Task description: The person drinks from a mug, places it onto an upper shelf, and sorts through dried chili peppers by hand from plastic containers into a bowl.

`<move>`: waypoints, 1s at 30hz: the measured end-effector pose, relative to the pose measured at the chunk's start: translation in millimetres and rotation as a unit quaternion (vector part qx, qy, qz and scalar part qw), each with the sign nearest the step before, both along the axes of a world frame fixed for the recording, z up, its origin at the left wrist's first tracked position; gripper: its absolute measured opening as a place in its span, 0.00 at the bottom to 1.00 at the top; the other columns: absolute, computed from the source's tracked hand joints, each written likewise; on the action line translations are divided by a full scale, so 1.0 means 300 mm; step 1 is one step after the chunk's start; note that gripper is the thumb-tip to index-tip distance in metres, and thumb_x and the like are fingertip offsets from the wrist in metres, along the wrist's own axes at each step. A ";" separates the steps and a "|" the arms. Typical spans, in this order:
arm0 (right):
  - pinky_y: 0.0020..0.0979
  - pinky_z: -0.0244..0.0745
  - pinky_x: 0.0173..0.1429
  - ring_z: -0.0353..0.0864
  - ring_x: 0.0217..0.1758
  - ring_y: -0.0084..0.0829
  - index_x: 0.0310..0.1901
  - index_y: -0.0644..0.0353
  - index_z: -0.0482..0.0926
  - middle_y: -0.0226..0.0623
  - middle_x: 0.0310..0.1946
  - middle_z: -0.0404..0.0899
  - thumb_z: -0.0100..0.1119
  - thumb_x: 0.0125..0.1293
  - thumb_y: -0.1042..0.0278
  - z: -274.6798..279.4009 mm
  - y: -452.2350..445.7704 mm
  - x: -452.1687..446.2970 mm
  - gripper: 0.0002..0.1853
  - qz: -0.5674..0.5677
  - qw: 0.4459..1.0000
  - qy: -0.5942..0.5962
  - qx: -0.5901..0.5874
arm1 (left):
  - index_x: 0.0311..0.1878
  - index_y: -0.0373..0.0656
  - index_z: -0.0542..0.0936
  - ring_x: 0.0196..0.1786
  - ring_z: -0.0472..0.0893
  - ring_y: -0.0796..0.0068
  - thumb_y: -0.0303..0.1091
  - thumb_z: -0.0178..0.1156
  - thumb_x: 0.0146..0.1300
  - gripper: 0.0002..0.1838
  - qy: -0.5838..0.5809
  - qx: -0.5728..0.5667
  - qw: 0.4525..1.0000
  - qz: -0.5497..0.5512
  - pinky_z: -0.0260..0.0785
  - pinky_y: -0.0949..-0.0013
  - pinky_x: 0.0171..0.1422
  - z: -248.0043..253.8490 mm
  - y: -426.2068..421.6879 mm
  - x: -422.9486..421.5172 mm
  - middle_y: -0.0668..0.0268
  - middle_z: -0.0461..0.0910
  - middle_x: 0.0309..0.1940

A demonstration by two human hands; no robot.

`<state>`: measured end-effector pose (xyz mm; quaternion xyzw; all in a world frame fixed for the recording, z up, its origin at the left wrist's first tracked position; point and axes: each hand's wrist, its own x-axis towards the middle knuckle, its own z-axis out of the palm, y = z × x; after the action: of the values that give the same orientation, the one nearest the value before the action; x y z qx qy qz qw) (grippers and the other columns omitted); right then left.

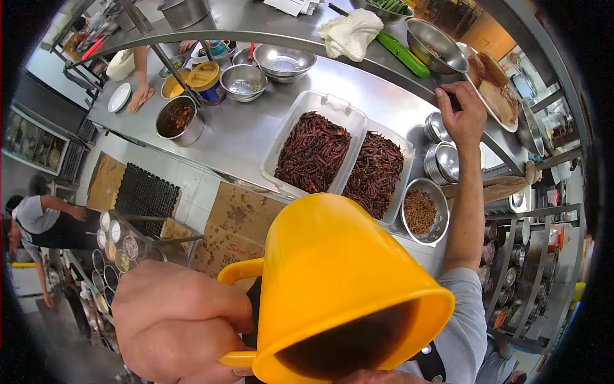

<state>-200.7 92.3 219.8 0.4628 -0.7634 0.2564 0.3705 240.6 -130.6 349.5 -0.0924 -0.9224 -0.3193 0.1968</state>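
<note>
A yellow plastic mug [339, 256], tilted with its mouth toward me, fills the lower middle of the head view and has dark liquid inside. My left hand [179, 320] is closed around its handle. My right hand [464, 112] rests at the edge of the upper metal shelf, thumb apart from the fingers, beside a white tray [489, 114] of meat pieces. Below that arm, a perforated metal colander [438, 232] holds small brown dried bits. Two clear plastic bins [361, 128] of dark red dried chillies stand on the counter behind the mug.
The upper shelf [268, 25] carries a white cloth [350, 33], a long green vegetable [401, 54] and a metal bowl [437, 45]. Metal bowls [284, 61] and a pot [179, 120] stand on the counter. Another person's hand [141, 96] touches it; a co-worker [45, 214] stands left.
</note>
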 end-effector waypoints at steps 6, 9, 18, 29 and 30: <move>0.35 0.77 0.42 0.84 0.37 0.40 0.35 0.60 0.86 0.38 0.34 0.84 0.71 0.62 0.65 0.003 0.000 0.003 0.08 -0.002 1.000 0.008 0.005 | 0.35 0.43 0.85 0.23 0.79 0.69 0.34 0.69 0.54 0.07 0.032 0.029 0.998 0.037 0.69 0.67 0.27 -0.029 0.031 -0.005 0.65 0.81 0.29; 0.35 0.78 0.42 0.85 0.37 0.40 0.35 0.60 0.86 0.38 0.34 0.84 0.71 0.62 0.65 0.004 -0.002 0.008 0.07 0.006 1.000 0.001 -0.002 | 0.38 0.43 0.84 0.23 0.78 0.69 0.32 0.67 0.55 0.08 0.049 0.071 0.996 0.028 0.69 0.67 0.27 -0.032 0.020 -0.017 0.65 0.81 0.28; 0.34 0.77 0.44 0.84 0.38 0.40 0.37 0.62 0.85 0.40 0.34 0.83 0.71 0.61 0.69 0.005 0.003 0.010 0.06 0.003 1.000 -0.003 -0.001 | 0.38 0.37 0.76 0.25 0.82 0.60 0.31 0.68 0.58 0.12 0.017 0.156 0.987 -0.016 0.72 0.66 0.29 -0.058 -0.040 -0.077 0.53 0.82 0.30; 0.34 0.78 0.41 0.84 0.37 0.40 0.35 0.59 0.85 0.38 0.33 0.82 0.72 0.59 0.64 0.010 0.009 0.009 0.09 -0.006 1.000 0.011 -0.012 | 0.38 0.36 0.76 0.28 0.80 0.65 0.30 0.68 0.61 0.11 0.061 0.172 0.983 0.029 0.71 0.68 0.33 -0.120 -0.041 -0.092 0.55 0.81 0.29; 0.34 0.78 0.41 0.84 0.37 0.40 0.35 0.59 0.85 0.38 0.33 0.82 0.72 0.60 0.64 0.009 0.010 0.007 0.09 -0.007 1.000 0.010 -0.012 | 0.38 0.36 0.76 0.27 0.80 0.65 0.31 0.68 0.60 0.11 0.063 0.167 0.983 0.032 0.71 0.68 0.33 -0.115 -0.032 -0.090 0.55 0.82 0.29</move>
<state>-198.6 95.2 222.5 0.4552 -0.7599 0.2585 0.3854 213.6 -140.2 314.8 -0.0485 -0.8442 -0.4563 0.2769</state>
